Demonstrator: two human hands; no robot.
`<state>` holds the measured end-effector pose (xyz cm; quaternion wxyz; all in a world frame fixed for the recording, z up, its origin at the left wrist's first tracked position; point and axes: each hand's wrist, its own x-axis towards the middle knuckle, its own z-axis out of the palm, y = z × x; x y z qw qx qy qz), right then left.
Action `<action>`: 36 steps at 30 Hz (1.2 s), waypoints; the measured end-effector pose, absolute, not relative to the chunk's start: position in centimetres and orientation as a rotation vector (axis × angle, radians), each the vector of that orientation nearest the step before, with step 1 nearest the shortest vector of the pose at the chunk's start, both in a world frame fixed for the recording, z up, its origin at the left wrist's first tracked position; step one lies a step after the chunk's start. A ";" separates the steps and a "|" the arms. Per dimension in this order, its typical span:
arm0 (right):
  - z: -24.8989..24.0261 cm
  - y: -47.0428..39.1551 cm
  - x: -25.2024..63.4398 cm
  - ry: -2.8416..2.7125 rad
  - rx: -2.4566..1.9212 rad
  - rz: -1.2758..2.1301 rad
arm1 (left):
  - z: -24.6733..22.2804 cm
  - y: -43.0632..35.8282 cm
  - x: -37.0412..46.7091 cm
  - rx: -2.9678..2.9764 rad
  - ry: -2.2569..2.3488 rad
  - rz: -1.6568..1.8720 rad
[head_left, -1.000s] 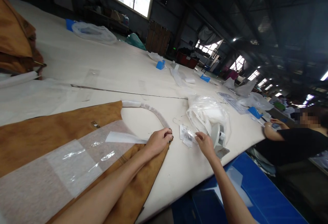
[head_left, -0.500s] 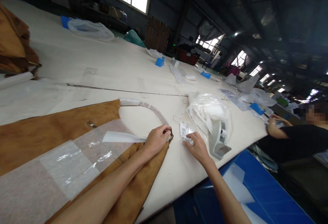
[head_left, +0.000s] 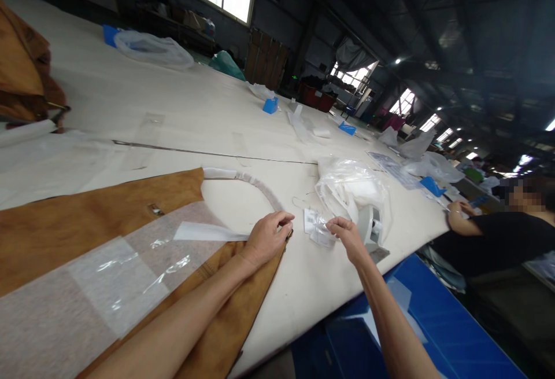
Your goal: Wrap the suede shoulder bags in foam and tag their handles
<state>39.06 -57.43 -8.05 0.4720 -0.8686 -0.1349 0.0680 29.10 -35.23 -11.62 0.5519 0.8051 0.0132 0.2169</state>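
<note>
A brown garment (head_left: 143, 205) lies flat on the table, with translucent tissue and clear plastic sheeting (head_left: 117, 283) over part of it. Its curved edge band (head_left: 260, 186) is wrapped in whitish material. My left hand (head_left: 266, 239) rests on the garment's right end, fingers loosely stretched and the thumb a little apart. Close to its fingertips is a dark metal fastening (head_left: 289, 234). Between thumb and forefinger, my right hand (head_left: 347, 237) pinches the edge of a small clear plastic bag (head_left: 321, 235). A white printed label (head_left: 309, 220) shows at the bag's left side.
Beyond my right hand sit a crumpled clear bag (head_left: 351, 179) and a grey tape dispenser (head_left: 372, 225). Another brown garment (head_left: 21, 72) lies at far left. Blue holders (head_left: 270, 105) and plastic stand along the table (head_left: 195, 113). A person (head_left: 489, 228) works at right, beside a blue bin (head_left: 451, 315).
My right hand has drawn back slightly to the right, its fingers closing on the small bag. My left fingers have loosened and straightened at the garment's end.
</note>
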 end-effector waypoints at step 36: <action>-7.2 -51.5 33.4 -0.794 -1.750 0.583 | -8.6 -34.0 27.7 1.247 0.070 0.267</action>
